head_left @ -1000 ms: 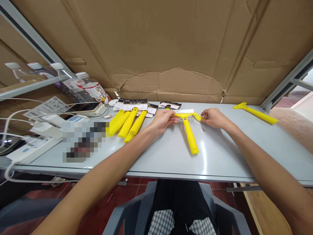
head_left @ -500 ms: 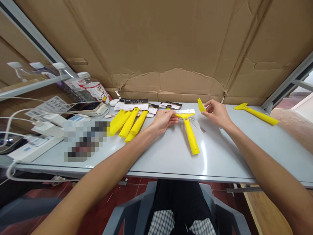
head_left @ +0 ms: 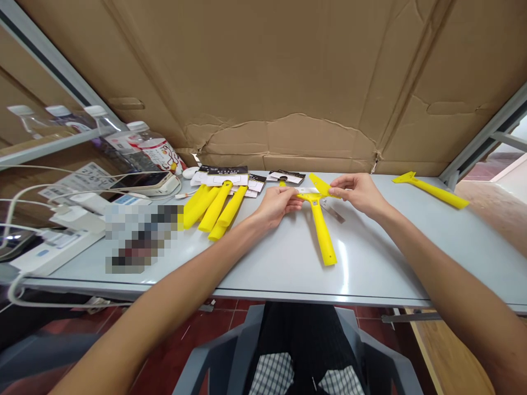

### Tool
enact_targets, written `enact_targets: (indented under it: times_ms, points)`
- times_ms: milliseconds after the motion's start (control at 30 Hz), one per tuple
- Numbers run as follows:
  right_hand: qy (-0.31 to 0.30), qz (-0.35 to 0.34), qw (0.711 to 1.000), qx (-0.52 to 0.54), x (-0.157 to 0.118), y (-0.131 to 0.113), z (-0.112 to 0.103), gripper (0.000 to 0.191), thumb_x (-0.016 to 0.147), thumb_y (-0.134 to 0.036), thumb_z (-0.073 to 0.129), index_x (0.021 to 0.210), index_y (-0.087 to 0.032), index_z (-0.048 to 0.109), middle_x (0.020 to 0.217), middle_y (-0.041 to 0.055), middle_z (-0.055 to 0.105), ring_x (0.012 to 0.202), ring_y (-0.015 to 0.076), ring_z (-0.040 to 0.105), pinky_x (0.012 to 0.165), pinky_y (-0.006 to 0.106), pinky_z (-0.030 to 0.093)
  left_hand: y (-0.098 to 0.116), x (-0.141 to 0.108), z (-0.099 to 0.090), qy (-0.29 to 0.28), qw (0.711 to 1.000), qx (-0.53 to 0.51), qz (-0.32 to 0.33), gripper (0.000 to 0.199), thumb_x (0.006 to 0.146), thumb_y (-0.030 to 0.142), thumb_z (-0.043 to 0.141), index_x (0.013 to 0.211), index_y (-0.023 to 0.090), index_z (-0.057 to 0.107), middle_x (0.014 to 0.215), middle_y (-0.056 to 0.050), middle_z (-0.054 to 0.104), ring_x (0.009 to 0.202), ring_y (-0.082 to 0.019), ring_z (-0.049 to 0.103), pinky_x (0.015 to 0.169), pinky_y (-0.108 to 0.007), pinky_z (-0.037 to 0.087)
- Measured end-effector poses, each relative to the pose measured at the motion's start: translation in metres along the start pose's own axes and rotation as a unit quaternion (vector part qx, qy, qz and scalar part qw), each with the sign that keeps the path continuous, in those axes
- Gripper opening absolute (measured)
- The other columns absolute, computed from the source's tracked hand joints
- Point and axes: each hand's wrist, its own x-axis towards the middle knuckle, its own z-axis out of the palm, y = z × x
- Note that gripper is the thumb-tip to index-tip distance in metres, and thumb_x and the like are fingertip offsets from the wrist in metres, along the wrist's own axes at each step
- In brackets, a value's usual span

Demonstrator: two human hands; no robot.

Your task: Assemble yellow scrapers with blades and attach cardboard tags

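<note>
At centre, the scraper point(head_left: 323, 233) is pinched at its head by the left hand point(head_left: 276, 205); the yellow cover point(head_left: 319, 184), held apart half a second ago, has been brought over it by the right hand point(head_left: 357, 193), apparently for lining up. Table point(head_left: 267, 269) room is left toward the front edge point(head_left: 288, 297), between carded handles point(head_left: 216, 208) and a loose handle point(head_left: 438, 193).

Your worktop point(head_left: 263, 266), pale, light-streaked; behind it, brown cardboard point(head_left: 288, 71); below it, red floor tiles point(head_left: 173, 351); at its near edge, your grey chair point(head_left: 209, 367); at its right end, a grey metal post point(head_left: 486, 137).
</note>
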Motion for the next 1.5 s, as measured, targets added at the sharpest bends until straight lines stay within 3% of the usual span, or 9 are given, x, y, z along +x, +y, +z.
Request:
enact_targets:
  times_ms: [133, 433, 633, 867, 1233, 1500]
  points:
    - [0.005, -0.015, 0.999, -0.032, -0.002, 0.0, 0.001, 0.022, 0.079, -0.042, 0.087, 0.087, -0.022, 0.081, 0.096, 0.0069, 0.082, 0.086, 0.0216, 0.073, 0.083, 0.038, 0.058, -0.004, -0.002, 0.002, -0.013, 1.0, 0.013, 0.006, 0.019, 0.096, 0.008, 0.063, 0.082, 0.008, 0.075, 0.075, -0.011, 0.077, 0.059, -0.011, 0.068, 0.061, -0.022, 0.059]
    - [0.012, -0.015, 0.999, -0.038, -0.003, -0.006, 0.004, 0.017, 0.083, -0.038, 0.082, 0.088, -0.022, 0.082, 0.095, 0.0058, 0.082, 0.082, 0.0212, 0.074, 0.081, 0.037, 0.059, -0.003, -0.008, 0.005, -0.021, 0.999, 0.022, 0.01, 0.02, 0.096, 0.008, 0.063, 0.081, 0.008, 0.075, 0.075, -0.012, 0.077, 0.059, -0.011, 0.069, 0.062, -0.023, 0.059]
    - [-0.017, -0.009, 0.999, -0.04, -0.007, -0.008, 0.009, 0.019, 0.086, -0.04, 0.079, 0.091, -0.021, 0.081, 0.1, 0.0053, 0.082, 0.077, 0.0198, 0.072, 0.078, 0.037, 0.056, -0.006, -0.008, 0.006, -0.04, 0.999, 0.015, 0.008, 0.017, 0.095, 0.008, 0.064, 0.083, 0.008, 0.076, 0.077, -0.011, 0.078, 0.058, -0.01, 0.069, 0.06, -0.021, 0.058]
    - [-0.019, -0.083, 0.991, -0.105, -0.008, -0.008, 0.013, 0.011, 0.089, -0.032, 0.075, 0.089, -0.024, 0.082, 0.1, 0.0036, 0.083, 0.1, 0.023, 0.072, 0.096, 0.04, 0.051, -0.008, -0.007, 0.005, -0.047, 0.999, 0.011, 0.014, 0.018, 0.093, 0.006, 0.061, 0.085, 0.007, 0.077, 0.079, -0.012, 0.079, 0.06, -0.011, 0.07, 0.061, -0.021, 0.059]
    - [-0.014, -0.146, 0.977, -0.152, -0.005, 0.003, 0.011, 0.015, 0.092, -0.034, 0.07, 0.093, -0.024, 0.081, 0.104, 0.0041, 0.081, 0.107, 0.0258, 0.069, 0.089, 0.041, 0.05, -0.008, -0.007, 0.005, -0.08, 0.997, -0.004, 0.002, 0.018, 0.094, 0.003, 0.061, 0.088, 0.005, 0.078, 0.082, -0.012, 0.079, 0.068, -0.012, 0.073, 0.067, -0.021, 0.061]
    - [-0.008, -0.096, 0.991, -0.093, -0.004, 0.003, 0.014, 0.014, 0.089, -0.031, 0.072, 0.092, -0.021, 0.08, 0.106, 0.0082, 0.076, 0.097, 0.023, 0.071, 0.08, 0.036, 0.058, -0.007, -0.005, 0.003, -0.095, 0.995, -0.014, 0.002, 0.021, 0.097, 0.004, 0.059, 0.09, 0.005, 0.079, 0.089, -0.015, 0.081, 0.072, -0.013, 0.074, 0.071, -0.023, 0.062]
